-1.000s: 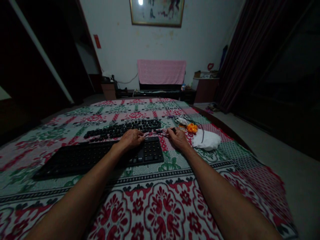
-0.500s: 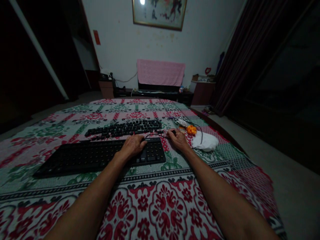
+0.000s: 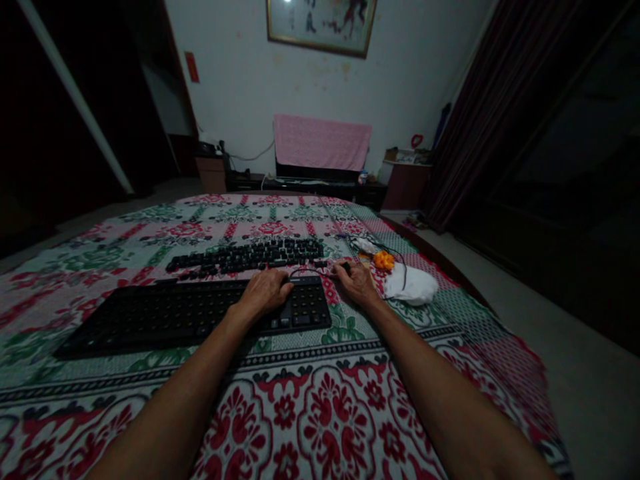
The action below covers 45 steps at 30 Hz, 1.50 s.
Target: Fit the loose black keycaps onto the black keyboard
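Observation:
A black keyboard [image 3: 165, 310] with many keycaps off lies on the patterned cloth, its bare switches showing. My left hand [image 3: 265, 290] is on its right part, fingers curled over the back edge and thumb pressed on top. Just right of the keyboard, my right hand [image 3: 356, 281] pinches a small black piece [image 3: 346, 267], too dark to tell if keycap or plug. A thin black cable [image 3: 307, 271] arcs from the keyboard's back edge to the right hand. Behind the keyboard, loose black keycaps [image 3: 255, 255] lie in rows.
Right of my right hand are a white cloth [image 3: 413, 285], a crumpled orange thing [image 3: 383, 261] and a small white bundle [image 3: 365, 245], with dark cable around them. The cloth-covered surface [image 3: 330, 420] drops off on the right. A pink towel [image 3: 323, 142] hangs across the room.
The right hand has turned slightly, and the small black piece in its fingers shows more clearly. The left hand stays on the keyboard. The view has shifted slightly.

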Tool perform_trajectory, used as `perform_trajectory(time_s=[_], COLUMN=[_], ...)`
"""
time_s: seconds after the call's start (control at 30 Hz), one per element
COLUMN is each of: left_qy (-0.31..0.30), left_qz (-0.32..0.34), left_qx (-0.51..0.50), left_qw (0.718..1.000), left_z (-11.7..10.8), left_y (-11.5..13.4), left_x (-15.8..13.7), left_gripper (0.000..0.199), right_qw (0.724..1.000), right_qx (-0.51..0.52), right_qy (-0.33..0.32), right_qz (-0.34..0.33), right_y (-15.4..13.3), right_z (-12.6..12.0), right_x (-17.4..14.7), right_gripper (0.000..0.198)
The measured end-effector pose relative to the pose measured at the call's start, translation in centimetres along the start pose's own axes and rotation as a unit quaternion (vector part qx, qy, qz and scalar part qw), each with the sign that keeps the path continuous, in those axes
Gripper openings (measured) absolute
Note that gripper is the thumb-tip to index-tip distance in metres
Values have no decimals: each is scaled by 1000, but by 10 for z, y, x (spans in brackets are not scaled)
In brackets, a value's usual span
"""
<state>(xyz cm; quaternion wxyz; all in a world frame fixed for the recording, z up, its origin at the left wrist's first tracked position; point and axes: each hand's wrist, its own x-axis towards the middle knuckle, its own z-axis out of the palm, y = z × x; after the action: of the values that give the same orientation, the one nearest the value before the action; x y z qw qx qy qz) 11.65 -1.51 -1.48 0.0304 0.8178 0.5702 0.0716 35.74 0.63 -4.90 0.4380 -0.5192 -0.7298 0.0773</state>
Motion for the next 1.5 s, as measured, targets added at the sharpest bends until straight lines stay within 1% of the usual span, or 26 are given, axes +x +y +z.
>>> perform_trajectory(time_s=[0.27,0.37,0.47,0.6,0.7,0.8,0.9,1.03,1.27,1.5], left_qy=[-1,4,18,18,21,25,24,22,22,13], left_qz=[11,10,11,10,8,9,5,12,3,3], left_qx=[-3,2,4,1,-2,-5,-3,-14,-16,-14], left_qw=[1000,1000,1000,1000,1000,1000,1000,1000,1000,1000], left_z=[-2,1,4,4,3,3,5,7,6,3], left_y=[-1,-1,-2,-1,0,0,-1,-2,-2,0], left_x=[-2,-2,-1,-2,-3,-4,-3,-2,-2,-4], left_gripper=[39,39,38,38,37,37,38,38,39,42], right_qw=[1000,998,992,974,951,928,919,928,939,943], right_qx=[1,43,99,162,234,293,315,292,266,266], right_qy=[-5,-5,9,42,13,-18,-9,3,7,6], right_qz=[17,39,83,154,203,231,237,231,215,199], right_y=[-1,5,11,9,2,-1,1,1,-5,3], right_z=[1,5,7,7,3,-1,-2,0,2,7], right_x=[-1,0,2,5,7,7,6,5,2,4], right_gripper=[31,32,32,32,32,29,29,30,31,32])
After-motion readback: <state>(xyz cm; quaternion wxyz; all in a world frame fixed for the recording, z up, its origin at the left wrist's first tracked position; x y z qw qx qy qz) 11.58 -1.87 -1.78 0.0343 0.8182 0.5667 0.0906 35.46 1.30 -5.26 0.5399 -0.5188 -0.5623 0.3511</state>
